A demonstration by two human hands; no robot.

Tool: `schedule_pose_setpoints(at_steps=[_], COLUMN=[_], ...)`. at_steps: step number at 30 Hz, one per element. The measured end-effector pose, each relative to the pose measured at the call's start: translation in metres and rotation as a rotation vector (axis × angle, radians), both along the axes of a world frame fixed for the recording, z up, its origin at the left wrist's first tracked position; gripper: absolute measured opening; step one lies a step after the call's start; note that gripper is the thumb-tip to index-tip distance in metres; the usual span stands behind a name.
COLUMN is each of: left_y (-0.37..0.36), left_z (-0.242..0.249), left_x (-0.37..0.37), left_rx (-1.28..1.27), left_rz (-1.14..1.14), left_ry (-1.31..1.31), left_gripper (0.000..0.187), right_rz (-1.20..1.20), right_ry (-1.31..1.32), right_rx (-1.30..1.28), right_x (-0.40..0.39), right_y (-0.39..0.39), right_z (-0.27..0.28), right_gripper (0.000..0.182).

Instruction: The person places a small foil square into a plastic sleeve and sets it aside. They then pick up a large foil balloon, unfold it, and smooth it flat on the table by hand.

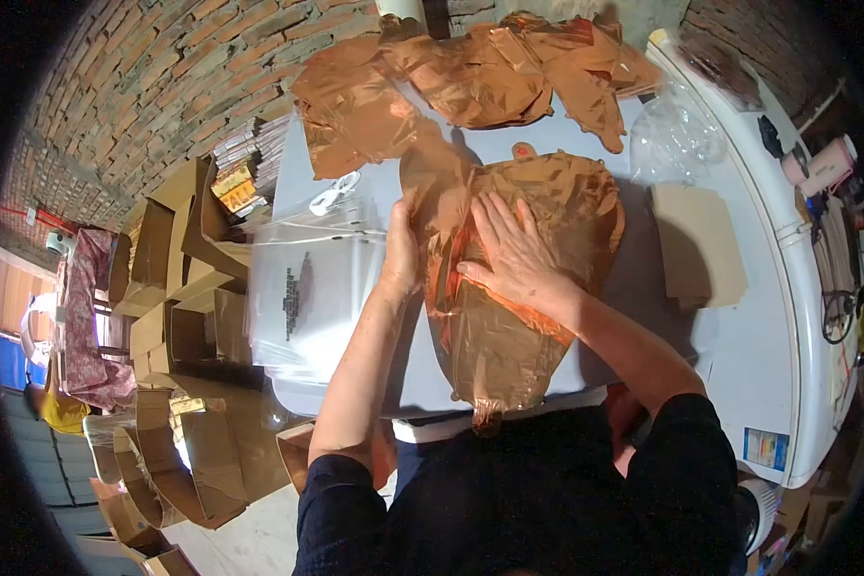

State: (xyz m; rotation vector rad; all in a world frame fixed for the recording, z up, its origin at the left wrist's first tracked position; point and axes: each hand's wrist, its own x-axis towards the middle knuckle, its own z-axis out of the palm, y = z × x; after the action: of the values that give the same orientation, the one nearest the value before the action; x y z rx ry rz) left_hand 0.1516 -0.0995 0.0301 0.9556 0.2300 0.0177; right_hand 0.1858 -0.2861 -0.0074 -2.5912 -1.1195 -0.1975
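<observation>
A deflated copper-coloured foil balloon [547,202] lies creased on the table in front of me, its narrow tab hanging over the near edge. My right hand [516,254] rests flat on its middle, palm down with the fingers spread. At the balloon's left side, my left hand [403,252] is closed on the foil edge; its fingertips are partly hidden by the foil. More flattened foil balloons [480,82] are heaped along the table's far side. Left of my left hand sits a stack of clear plastic bags [307,288] with dark printing.
The white table [413,389] carries a tan flat sheet [698,245] and crumpled clear plastic [677,134] on the right. A white appliance [787,288] lies along the right edge. Open cardboard boxes [197,442] crowd the floor at left. A brick wall [163,86] rises behind.
</observation>
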Motion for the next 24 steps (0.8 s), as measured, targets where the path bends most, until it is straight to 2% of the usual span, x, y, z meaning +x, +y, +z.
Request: schedule_pose_setpoints(at_steps=[2,5,8,11,12,15,16,19,20,22,24], left_y=[0.004,0.013,0.015,0.009,0.012,0.014,0.012,0.004,0.006,0.004,0.003], left_z=[-0.005,-0.015,-0.030,-0.012,-0.013,-0.015,-0.006,-0.020,-0.024,-0.035,-0.043], left_x=[0.004,0.003,0.009,0.003,0.004,0.004,-0.001,0.004,0.003,0.006,0.008], left_rx=[0.012,-0.072,-0.149,-0.256,-0.252,0.001,0.160,0.206,0.015,0.505,0.804], left_rz=[0.073,-0.045,0.050,-0.058,-0.064,-0.058,-0.080,-0.082,-0.085,-0.129,-0.146], left_ry=[-0.010,0.046,0.056,0.053,0.063,0.046,0.059,-0.180,-0.005,-0.228,-0.364], left_gripper=[0.062,0.064,0.055,0.049,0.042,0.036,0.035,0.036,0.041,0.045,0.049], right_rz=[0.004,0.010,0.016,0.023,0.024,0.018,0.015,0.001,0.000,-0.001,-0.002], right_ry=[0.001,-0.003,-0.017,-0.027,-0.034,-0.048,-0.052,-0.034,-0.032,-0.028,0.021], right_rx=[0.033,0.065,0.101,0.124,0.120,0.110,0.107,0.110,0.117,0.132,0.191], right_x=[0.000,-0.001,-0.001,-0.001,0.000,0.000,0.001,-0.001,-0.001,0.001,0.003], right_y=[0.000,0.000,-0.001,-0.002,-0.002,-0.002,-0.001,-0.002,-0.002,-0.002,-0.004], right_z=[0.000,0.002,0.001,0.002,0.001,-0.001,-0.001,0.003,0.002,0.001,-0.001], right_gripper=[0.101,0.102,0.102,0.102,0.102,0.101,0.100,0.099,0.098,0.098,0.096])
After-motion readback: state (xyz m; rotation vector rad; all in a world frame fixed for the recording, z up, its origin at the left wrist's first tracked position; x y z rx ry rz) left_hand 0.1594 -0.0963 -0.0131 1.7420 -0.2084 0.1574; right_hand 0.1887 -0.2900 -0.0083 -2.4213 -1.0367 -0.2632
